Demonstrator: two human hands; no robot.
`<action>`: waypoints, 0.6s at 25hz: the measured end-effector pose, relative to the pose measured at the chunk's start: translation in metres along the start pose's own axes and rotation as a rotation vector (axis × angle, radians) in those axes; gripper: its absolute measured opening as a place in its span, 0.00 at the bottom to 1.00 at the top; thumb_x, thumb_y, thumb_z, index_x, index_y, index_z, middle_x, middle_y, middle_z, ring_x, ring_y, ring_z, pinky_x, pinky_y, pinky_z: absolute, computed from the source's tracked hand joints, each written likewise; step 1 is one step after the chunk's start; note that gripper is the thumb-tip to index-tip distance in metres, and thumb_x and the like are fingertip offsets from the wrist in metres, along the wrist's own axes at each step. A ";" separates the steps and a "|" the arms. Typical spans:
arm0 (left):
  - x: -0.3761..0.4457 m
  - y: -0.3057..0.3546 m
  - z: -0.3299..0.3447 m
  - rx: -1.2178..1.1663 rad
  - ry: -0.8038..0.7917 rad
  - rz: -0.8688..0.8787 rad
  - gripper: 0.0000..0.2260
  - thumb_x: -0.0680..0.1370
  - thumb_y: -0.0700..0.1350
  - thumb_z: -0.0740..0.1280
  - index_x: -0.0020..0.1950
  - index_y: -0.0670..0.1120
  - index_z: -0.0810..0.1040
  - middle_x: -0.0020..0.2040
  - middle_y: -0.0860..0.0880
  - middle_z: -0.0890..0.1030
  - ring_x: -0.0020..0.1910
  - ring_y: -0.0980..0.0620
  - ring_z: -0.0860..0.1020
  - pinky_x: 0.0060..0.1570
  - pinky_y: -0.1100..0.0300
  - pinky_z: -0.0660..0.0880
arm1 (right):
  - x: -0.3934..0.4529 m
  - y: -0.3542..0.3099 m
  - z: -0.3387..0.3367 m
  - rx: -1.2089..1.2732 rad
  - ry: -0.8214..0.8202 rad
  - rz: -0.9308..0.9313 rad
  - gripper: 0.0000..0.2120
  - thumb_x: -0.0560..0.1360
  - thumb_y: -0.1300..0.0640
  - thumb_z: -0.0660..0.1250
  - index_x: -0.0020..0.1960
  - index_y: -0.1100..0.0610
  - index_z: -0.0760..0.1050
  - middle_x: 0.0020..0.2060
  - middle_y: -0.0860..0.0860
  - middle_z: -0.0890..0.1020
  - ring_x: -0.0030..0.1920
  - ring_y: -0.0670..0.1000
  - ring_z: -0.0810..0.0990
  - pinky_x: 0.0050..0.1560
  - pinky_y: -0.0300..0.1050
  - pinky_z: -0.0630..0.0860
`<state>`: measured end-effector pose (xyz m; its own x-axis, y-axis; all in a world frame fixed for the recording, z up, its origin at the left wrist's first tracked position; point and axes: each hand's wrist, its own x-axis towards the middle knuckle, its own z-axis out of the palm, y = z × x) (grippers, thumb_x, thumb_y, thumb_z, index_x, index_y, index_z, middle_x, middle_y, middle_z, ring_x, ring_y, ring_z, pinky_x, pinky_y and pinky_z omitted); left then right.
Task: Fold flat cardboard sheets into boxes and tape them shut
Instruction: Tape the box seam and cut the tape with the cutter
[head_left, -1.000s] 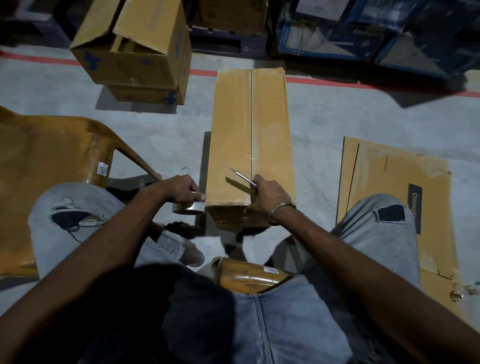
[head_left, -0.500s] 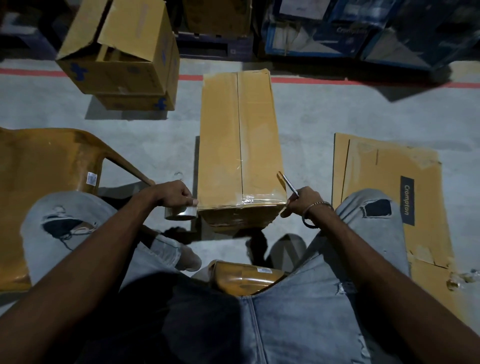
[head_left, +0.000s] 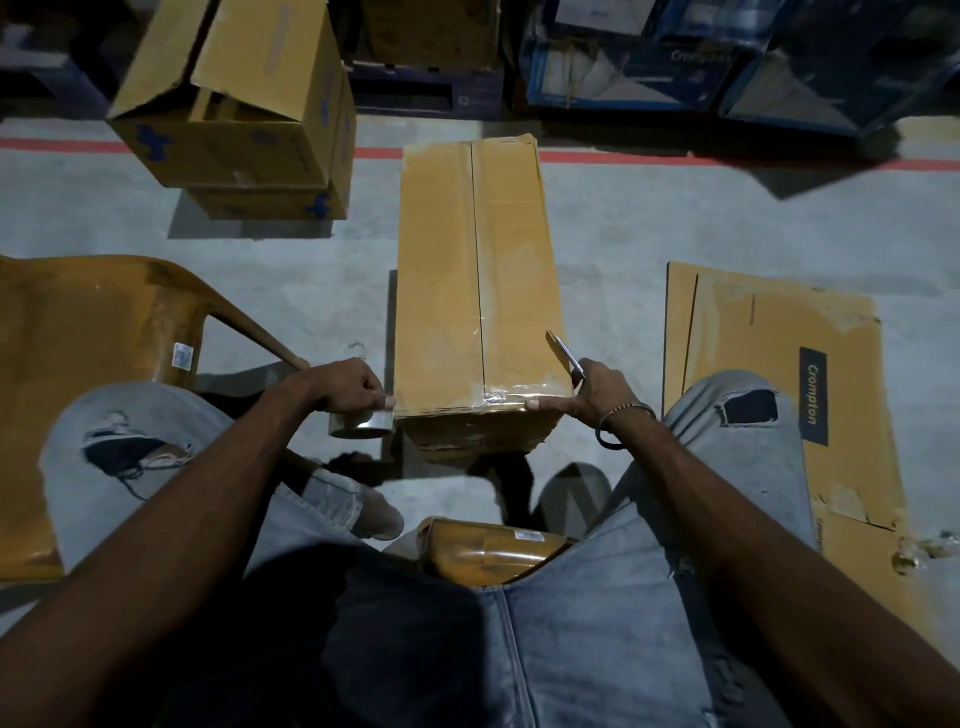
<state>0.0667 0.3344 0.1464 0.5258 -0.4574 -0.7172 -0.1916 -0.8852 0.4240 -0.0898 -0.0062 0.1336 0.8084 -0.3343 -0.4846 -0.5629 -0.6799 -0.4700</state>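
A long brown cardboard box (head_left: 478, 280) stands on the floor between my knees, its top flaps closed with a seam down the middle. Clear tape runs across its near top edge. My left hand (head_left: 349, 382) grips a roll of clear tape (head_left: 361, 423) at the box's near left corner, thumb against the edge. My right hand (head_left: 597, 392) holds a slim metal blade (head_left: 567, 356) at the near right corner, its thumb pressing the tape onto the box's near edge.
Flat cardboard sheets (head_left: 769, 374) marked Crompton lie on the floor to the right. An orange plastic chair (head_left: 104, 332) stands at the left. Open brown boxes (head_left: 234, 104) sit at the back left, blue cartons (head_left: 675, 57) along the back. A red floor line (head_left: 727, 161) crosses behind.
My right hand moved from the middle of the box's near edge to its right corner, carrying the blade, and its thumb now presses the edge. The left hand stayed with the tape roll.
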 end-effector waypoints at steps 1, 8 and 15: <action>0.000 0.000 0.000 -0.002 -0.002 0.002 0.19 0.82 0.53 0.70 0.33 0.45 0.78 0.33 0.48 0.76 0.35 0.51 0.73 0.40 0.57 0.70 | 0.001 0.001 -0.001 -0.025 0.012 -0.022 0.47 0.51 0.21 0.73 0.54 0.57 0.76 0.43 0.51 0.81 0.43 0.52 0.78 0.45 0.50 0.80; 0.002 -0.007 -0.001 -0.067 -0.032 0.048 0.19 0.81 0.54 0.71 0.36 0.42 0.78 0.35 0.44 0.75 0.38 0.47 0.73 0.41 0.55 0.70 | -0.001 0.002 -0.005 -0.183 -0.006 -0.107 0.39 0.56 0.30 0.81 0.49 0.58 0.72 0.38 0.52 0.78 0.39 0.53 0.76 0.40 0.52 0.76; 0.012 0.013 0.012 -0.203 0.066 0.207 0.14 0.79 0.54 0.74 0.47 0.42 0.85 0.37 0.46 0.80 0.38 0.52 0.75 0.42 0.56 0.70 | 0.017 0.016 -0.029 -0.120 0.161 0.025 0.22 0.66 0.53 0.84 0.52 0.60 0.79 0.43 0.56 0.83 0.47 0.60 0.83 0.46 0.51 0.80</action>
<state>0.0607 0.3166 0.1373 0.5469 -0.6139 -0.5693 -0.1340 -0.7353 0.6643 -0.0797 -0.0416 0.1390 0.8168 -0.4454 -0.3667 -0.5665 -0.7399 -0.3629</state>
